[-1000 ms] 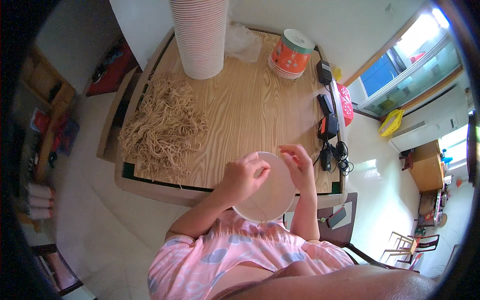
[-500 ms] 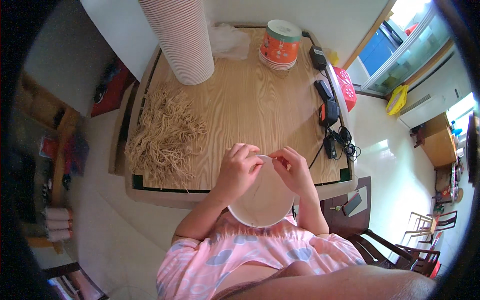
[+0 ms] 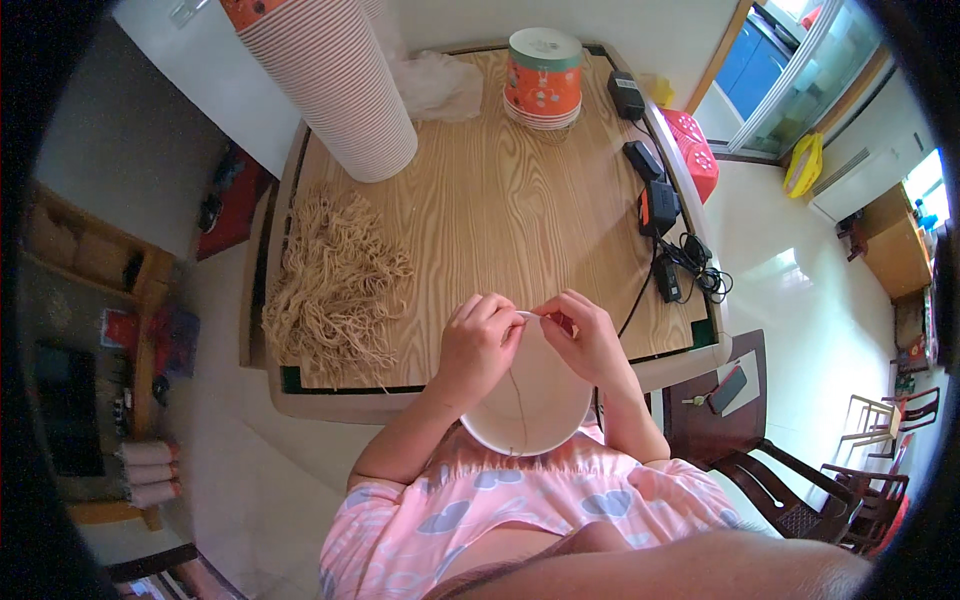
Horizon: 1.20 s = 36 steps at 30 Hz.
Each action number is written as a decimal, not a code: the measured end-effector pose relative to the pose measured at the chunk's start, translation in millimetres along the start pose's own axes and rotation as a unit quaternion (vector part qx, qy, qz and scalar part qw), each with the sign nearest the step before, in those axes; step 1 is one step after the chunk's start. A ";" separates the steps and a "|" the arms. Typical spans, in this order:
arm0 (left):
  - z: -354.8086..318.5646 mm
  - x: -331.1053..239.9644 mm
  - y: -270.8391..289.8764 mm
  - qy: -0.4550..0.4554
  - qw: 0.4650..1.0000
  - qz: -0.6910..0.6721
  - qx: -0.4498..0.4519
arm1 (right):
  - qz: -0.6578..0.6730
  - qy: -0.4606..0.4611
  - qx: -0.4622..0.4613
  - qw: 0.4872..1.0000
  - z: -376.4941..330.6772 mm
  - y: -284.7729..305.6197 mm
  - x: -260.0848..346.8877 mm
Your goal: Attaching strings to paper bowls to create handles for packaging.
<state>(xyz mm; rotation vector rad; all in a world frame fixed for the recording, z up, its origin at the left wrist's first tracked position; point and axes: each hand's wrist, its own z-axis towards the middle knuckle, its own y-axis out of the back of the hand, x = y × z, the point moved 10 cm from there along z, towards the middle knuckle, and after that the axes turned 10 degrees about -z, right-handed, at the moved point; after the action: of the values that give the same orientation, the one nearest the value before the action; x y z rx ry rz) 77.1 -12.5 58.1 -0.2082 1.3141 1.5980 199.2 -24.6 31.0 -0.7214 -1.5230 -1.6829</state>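
Just off the near edge of the tabletop [image 3: 490,230], a seated person in a pink patterned garment holds a white paper tub [image 3: 552,405] over the lap, its open mouth tipped up so that I can see down inside. It seems to be held this close and at this slant so that both hands can work on the far rim in plain view, with the body perhaps steadying the near side. The left hand [image 3: 478,345] is curled, thumb and forefinger nearly together, pinching the rim left of its far middle; the right hand [image 3: 585,340] mirrors it just beside, folded fingers on the rim and thumb close by. Neither hand is spread. A thin cord [image 3: 519,405] runs across the tub's mouth from the near rim toward the left fingers, but I cannot tell whether its far end is caught between them. On the left of the tabletop lies a loose heap of tan cords [image 3: 340,285], probably put there for easy reach. Beyond it leans a tall stack of tubs [image 3: 330,95], nested perhaps to save room; a short orange stack [image 3: 543,85] sits upside down at the far right, and black power adapters [image 3: 657,208] line the right edge.
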 end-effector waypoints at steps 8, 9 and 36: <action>-0.1 -3.9 -3.7 0.014 1.000 0.024 0.004 | 0.140 -0.042 -0.003 0.989 2.4 -8.3 -28.8; -1.2 -5.2 -3.5 0.016 0.999 0.028 -0.001 | 0.187 -0.082 0.063 0.977 5.1 -17.9 -40.2; -9.0 -13.3 -0.9 -0.001 1.000 0.021 -0.013 | 0.378 -0.090 0.253 0.886 5.4 -69.4 -61.5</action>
<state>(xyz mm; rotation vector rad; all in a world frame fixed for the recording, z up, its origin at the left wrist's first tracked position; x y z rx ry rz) 80.1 -27.6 62.9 -0.1949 1.3040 1.6510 176.7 -8.5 -57.7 -1.0187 -1.4390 -0.6175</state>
